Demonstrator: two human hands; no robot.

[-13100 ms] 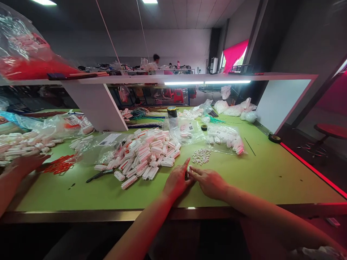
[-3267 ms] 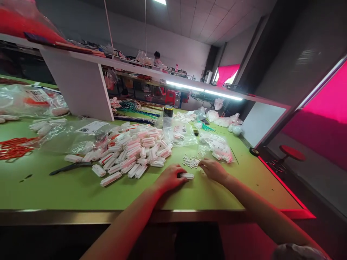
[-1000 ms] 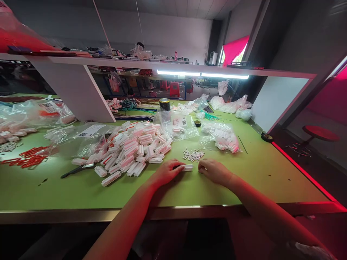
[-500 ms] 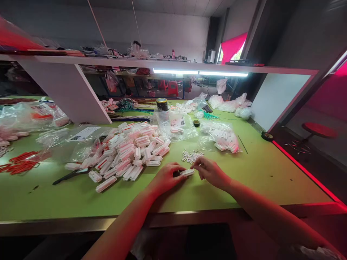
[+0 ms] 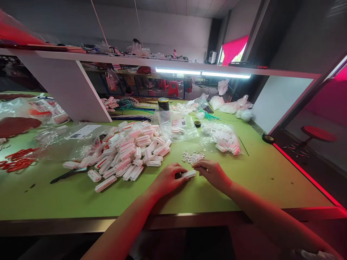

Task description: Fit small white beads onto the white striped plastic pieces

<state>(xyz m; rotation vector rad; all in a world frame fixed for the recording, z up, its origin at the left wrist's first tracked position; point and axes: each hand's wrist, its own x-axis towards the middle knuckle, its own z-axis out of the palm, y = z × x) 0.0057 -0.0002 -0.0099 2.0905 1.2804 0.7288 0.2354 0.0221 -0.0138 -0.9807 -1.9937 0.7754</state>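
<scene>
My left hand (image 5: 170,179) is closed around a white plastic connector housing (image 5: 189,174) with rows of small holes, its right end sticking out past the thumb and fingers. Just right of that end, my right hand (image 5: 213,173) has its thumb and fingertips pinched together. Anything between them is too small to make out. Right behind both hands lies a small heap of tiny white plugs (image 5: 193,157). A large pile of white housings (image 5: 127,151), several with red or orange parts, spreads to the left of my left hand.
A dark-handled cutter (image 5: 65,176) and red-orange strips (image 5: 17,160) lie to the left. Clear bags (image 5: 221,137) of parts, a small black tape roll (image 5: 197,124) and a thin rod (image 5: 244,146) lie behind. A blurred reddish-brown shape (image 5: 18,126), perhaps a person's hand, is at far left.
My right fingertips have shifted slightly, with the fingers lying flatter beside the housing. A blurred reddish-brown shape has come in at the far left. The view has moved slightly.
</scene>
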